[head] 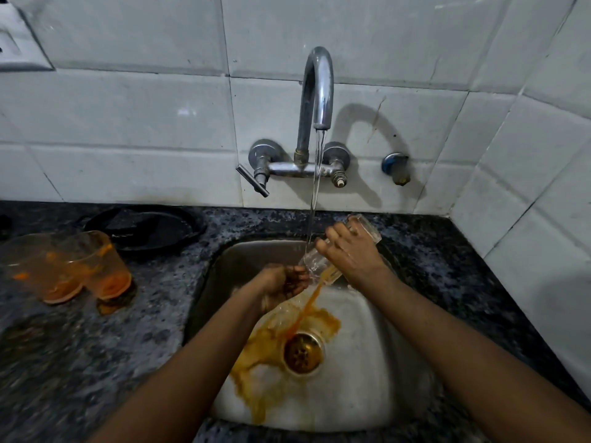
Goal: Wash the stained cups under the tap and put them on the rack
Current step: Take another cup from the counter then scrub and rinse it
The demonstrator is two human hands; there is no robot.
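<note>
My right hand (348, 251) grips a clear glass cup (316, 263), tilted with its mouth down to the left under the running tap (316, 91). Orange liquid pours from the cup into the steel sink (383, 362) and pools around the drain (302, 351). My left hand (283, 284) is cupped at the mouth of the glass, its fingers touching the rim. Two more orange-stained cups (105, 266) (41, 270) stand on the counter at the left. No rack is in view.
A black round plate (147, 227) lies on the dark granite counter (80, 362) behind the stained cups. A tap lever (252, 180) sticks out at the left of the mixer. White tiled walls close in behind and at the right.
</note>
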